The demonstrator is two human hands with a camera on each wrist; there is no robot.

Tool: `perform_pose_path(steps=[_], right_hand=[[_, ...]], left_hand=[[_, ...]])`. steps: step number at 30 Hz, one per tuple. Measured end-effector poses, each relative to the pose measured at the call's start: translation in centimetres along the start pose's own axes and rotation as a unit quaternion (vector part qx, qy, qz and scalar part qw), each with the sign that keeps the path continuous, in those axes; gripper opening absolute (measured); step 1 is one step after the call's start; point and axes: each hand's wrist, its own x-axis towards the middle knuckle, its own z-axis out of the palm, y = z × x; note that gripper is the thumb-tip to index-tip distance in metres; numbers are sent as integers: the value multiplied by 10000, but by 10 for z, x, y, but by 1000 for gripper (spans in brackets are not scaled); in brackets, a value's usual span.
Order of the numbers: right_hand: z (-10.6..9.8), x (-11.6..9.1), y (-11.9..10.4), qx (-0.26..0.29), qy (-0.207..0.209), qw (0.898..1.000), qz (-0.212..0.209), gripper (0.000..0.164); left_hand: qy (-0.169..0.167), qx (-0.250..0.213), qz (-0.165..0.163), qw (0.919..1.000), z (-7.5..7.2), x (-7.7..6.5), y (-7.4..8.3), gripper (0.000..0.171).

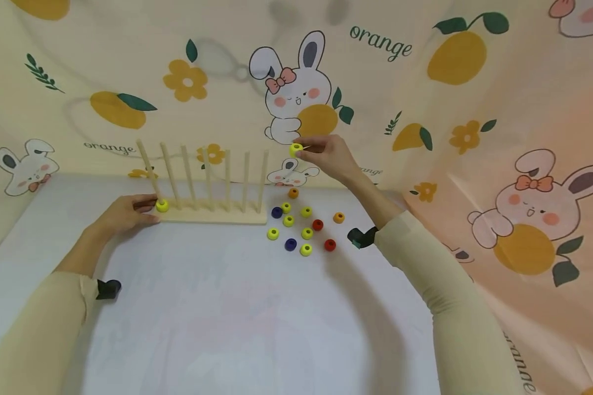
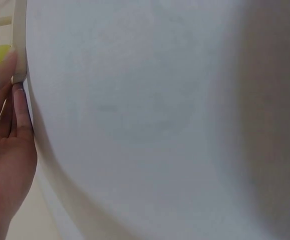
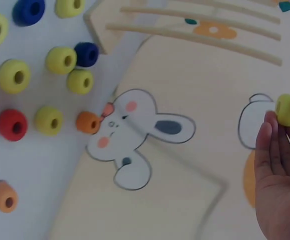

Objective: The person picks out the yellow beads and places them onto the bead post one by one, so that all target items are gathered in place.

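A wooden peg rack (image 1: 212, 218) with a row of upright pegs stands at the back left of the table. My left hand (image 1: 122, 214) holds the left end of its base, with the thumb in front and the fingers behind. One yellow bead (image 1: 162, 206) sits at the bottom of the leftmost peg, beside those fingers. Raised to the right of the pegs, my right hand (image 1: 330, 154) pinches another yellow bead (image 3: 285, 110) between thumb and fingertips. The left wrist view catches only the base's end (image 2: 19, 60) and part of the bead on the peg.
Right of the rack lie loose beads: several yellow ones (image 1: 307, 233), dark blue ones (image 1: 290, 244), red ones (image 1: 330, 245) and orange ones (image 1: 339, 218). A printed cloth (image 1: 217, 33) hangs behind the white table (image 1: 217, 318) and along its right side.
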Motion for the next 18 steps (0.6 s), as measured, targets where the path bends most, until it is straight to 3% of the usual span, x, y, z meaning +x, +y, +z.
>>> perform_pose_path(steps=[8,12,18], right_hand=[[11,16,-16,251,-159,9988,-393,31],[20,20,-26,266,-224,9987,-363,29],[34,17,-63,290,-336,9978,-486,30]], left_hand=[[36,-102,-153,9998,0,3,1,82],[18,-123,-143,9998,0,4,2,82],[-9,-155,-117,9998,1,3,2,82]])
